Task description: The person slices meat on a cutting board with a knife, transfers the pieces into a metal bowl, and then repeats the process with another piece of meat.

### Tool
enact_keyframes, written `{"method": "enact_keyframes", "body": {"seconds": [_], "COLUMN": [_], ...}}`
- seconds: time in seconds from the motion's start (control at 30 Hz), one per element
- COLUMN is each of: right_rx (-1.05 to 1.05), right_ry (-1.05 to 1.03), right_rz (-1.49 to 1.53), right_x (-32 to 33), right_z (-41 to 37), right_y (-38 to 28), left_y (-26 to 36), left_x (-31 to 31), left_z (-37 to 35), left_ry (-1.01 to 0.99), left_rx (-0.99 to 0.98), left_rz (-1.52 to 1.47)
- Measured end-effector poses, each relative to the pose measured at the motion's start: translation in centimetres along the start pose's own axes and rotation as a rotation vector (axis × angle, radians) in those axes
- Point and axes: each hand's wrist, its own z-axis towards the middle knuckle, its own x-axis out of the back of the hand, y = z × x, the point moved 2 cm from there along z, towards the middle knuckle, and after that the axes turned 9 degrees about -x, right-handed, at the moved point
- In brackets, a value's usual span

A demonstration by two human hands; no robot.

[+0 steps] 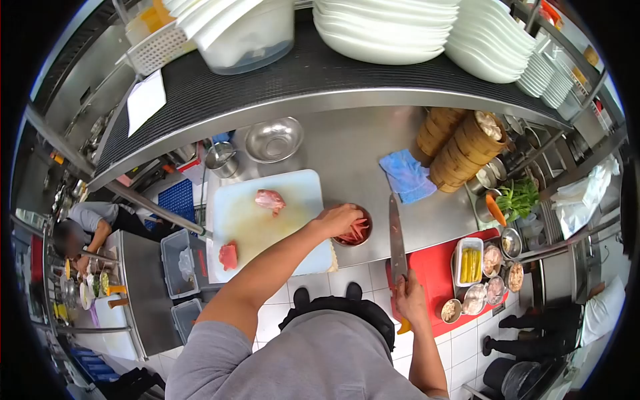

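My left hand (340,221) reaches over the left rim of a small round bowl (369,230), its fingers bunched on the red meat strips (357,231) inside. Its fingertips are partly hidden among the strips. My right hand (411,297) is closed around the handle of a large knife (397,243), whose blade points away from me over the counter's front edge. To the left lies a white cutting board (300,200), wet and stained. On it are a chunk of raw meat (270,199) near the back and a smaller red piece (228,256) at the front left.
A blue cloth (407,176) lies beside stacked bamboo steamers (467,153). A metal bowl (274,140) stands behind the board. At right, a red board (430,267) adjoins several ingredient bowls. A shelf (320,100) with plates overhangs. Other people (90,227) stand at both sides.
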Motion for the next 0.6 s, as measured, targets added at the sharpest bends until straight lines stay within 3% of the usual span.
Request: {"method": "enact_keyframes", "body": {"seconds": [0.07, 0.1, 0.17, 0.23, 0.3, 0.4, 0.5, 0.6], "right_rx": [0.038, 0.029, -0.001, 0.059, 0.093, 0.105, 0.129, 0.184], "right_ry": [0.017, -0.003, -0.034, -0.026, -0.050, -0.124, -0.173, -0.228], "right_rz": [-0.021, 0.003, 0.052, 0.033, 0.049, 0.030, -0.061, -0.123], "right_x": [-0.3, -0.3, -0.5, -1.4, -1.9, -3.1, -4.7, -5.9], "right_z": [0.2, -0.1, -0.6, -0.1, -0.2, -0.6, -0.8, -1.1], "right_y": [0.0, -0.8, -1.9, -1.6, -2.1, -3.8, -4.7, -5.3], "left_y": [-0.1, -0.4, 0.1, -3.7, -9.9, -11.2, -13.0, -13.9], "left_x": [0.1, -0.3, 1.8, 0.2, -3.4, -3.5, -3.8, -4.0], "left_z": [-1.5, -2.5, -5.8, -9.6, -13.8, -17.3, -15.6, -14.3], "left_ry": [0.067, 0.247, 0.465, 0.904, 1.363, 1.194, 1.114, 1.090], "left_rx": [-0.020, -0.074, 0.062, 0.359, 0.425, 0.718, 0.477, 0.629], "left_rz": [-0.078, -0.088, -0.167, -0.406, -0.403, -0.010, 0.095, 0.152]}}
